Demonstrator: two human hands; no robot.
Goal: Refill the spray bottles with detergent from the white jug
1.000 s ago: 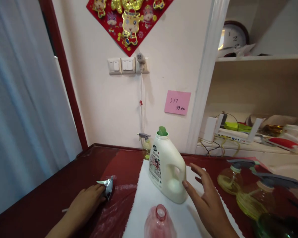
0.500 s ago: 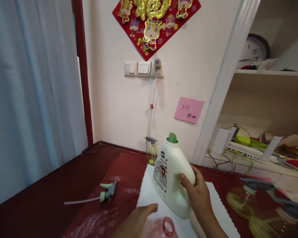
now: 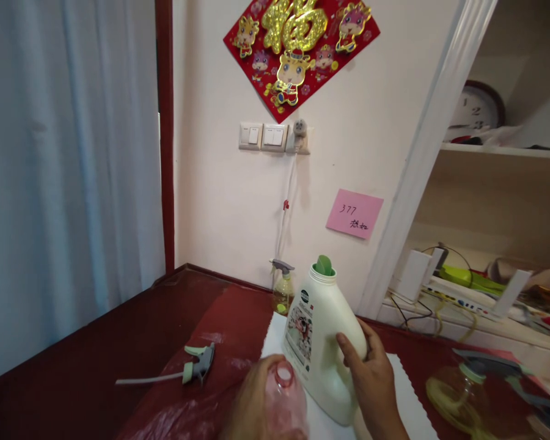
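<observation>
A white detergent jug with a green spout stands on a white cloth on the dark red table. My right hand grips the jug by its handle side. My left hand is closed around a pink translucent bottle, open-necked and tilted toward the jug, at the bottom edge. A grey and green spray head with a long tube lies loose on the table to the left, apart from both hands.
A small yellow spray bottle stands by the wall behind the jug. Another yellow spray bottle sits at the right. Shelves at the right hold cables, a white router and a clock. A white curtain hangs at the left.
My left hand let go of the spray head and took up the pink bottle. My right hand closed on the jug's handle. The view shifted up and left.
</observation>
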